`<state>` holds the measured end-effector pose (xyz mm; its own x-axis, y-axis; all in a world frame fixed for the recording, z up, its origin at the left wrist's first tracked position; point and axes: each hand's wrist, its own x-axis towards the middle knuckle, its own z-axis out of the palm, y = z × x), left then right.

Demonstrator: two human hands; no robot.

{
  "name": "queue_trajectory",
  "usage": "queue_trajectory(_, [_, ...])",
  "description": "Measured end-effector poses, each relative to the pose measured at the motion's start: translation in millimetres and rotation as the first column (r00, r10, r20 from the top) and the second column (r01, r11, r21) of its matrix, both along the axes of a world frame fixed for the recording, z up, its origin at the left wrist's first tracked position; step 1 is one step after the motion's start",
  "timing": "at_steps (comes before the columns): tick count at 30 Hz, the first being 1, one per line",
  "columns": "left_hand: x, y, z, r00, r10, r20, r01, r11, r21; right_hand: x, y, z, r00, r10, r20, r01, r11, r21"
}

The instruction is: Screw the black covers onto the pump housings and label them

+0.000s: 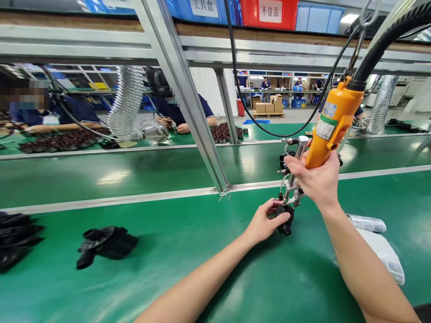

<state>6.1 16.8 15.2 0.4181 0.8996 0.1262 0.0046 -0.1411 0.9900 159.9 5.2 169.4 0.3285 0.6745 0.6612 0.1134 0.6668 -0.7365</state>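
Note:
My right hand is wrapped round an orange electric screwdriver, which hangs tilted from a hook and a thick black hose. Its metal tip assembly points down onto a small black plastic part on the green bench. Fingers and thumb of my left hand grip that part from the left side. Whether the tip touches a screw is hidden. Another black plastic housing with a spout lies on the bench to the left, apart from both hands.
More black parts are piled at the far left. An aluminium post rises from the bench's back rail, with a few small screws near its foot. Right of my arm lie clear plastic rolls. Co-workers sit across the conveyor.

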Motion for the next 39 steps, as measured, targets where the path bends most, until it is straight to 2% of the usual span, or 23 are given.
queue_trajectory(8, [2.9, -2.3, 0.2, 1.000, -0.026, 0.009, 0.025, 0.999, 0.020, 1.8, 3.9, -4.1, 0.999, -0.041, -0.011, 0.041, 0.999, -0.001])
queue_trajectory(11, [1.9, -6.3, -1.0, 0.997, 0.065, -0.038, -0.063, 0.996, 0.056, 4.2, 4.2, -2.7, 0.995, -0.091, -0.029, 0.092, 0.996, 0.018])
queue_trajectory(14, [-7.2, -7.8, -2.0, 0.975, 0.206, -0.085, -0.188, 0.965, 0.185, 12.5, -1.8, 5.4, 0.987, -0.161, -0.029, 0.162, 0.985, 0.058])
queue_trajectory(15, [-11.5, -7.3, -2.4, 0.978, 0.196, -0.065, -0.179, 0.962, 0.205, 16.7, -5.7, 9.5, 0.983, -0.183, -0.031, 0.185, 0.979, 0.082])
queue_trajectory(16, [-15.6, -6.6, -2.7, 0.990, 0.137, -0.034, -0.128, 0.971, 0.201, 21.2, -10.3, 13.7, 0.978, -0.206, -0.032, 0.208, 0.972, 0.106])
queue_trajectory(18, [-21.3, -6.0, -3.6, 0.998, -0.052, 0.030, 0.048, 0.989, 0.143, 30.0, -20.5, 21.4, 0.966, -0.254, -0.039, 0.257, 0.957, 0.138])
queue_trajectory(20, [-21.2, -8.4, -4.4, 0.986, -0.160, 0.037, 0.157, 0.984, 0.081, 36.6, -29.2, 26.3, 0.960, -0.276, -0.056, 0.281, 0.948, 0.149])
queue_trajectory(22, [-16.1, -14.4, -4.4, 0.991, -0.132, -0.003, 0.132, 0.990, 0.058, 39.5, -34.3, 27.7, 0.964, -0.258, -0.066, 0.266, 0.952, 0.152])
queue_trajectory(27, [-3.4, -28.0, -0.4, 0.997, -0.036, -0.070, 0.043, 0.993, 0.114, 36.7, -31.3, 21.0, 0.973, -0.229, -0.032, 0.231, 0.965, 0.124])
queue_trajectory(32, [-4.9, -25.0, -2.3, 0.997, -0.052, -0.053, 0.057, 0.994, 0.098, 28.7, -27.5, 16.0, 0.976, -0.215, 0.036, 0.209, 0.970, 0.122])
queue_trajectory(39, [-4.0, -23.6, -4.2, 0.997, -0.078, -0.028, 0.081, 0.992, 0.094, 21.2, -33.7, 21.6, 0.985, -0.170, 0.042, 0.166, 0.983, 0.082])
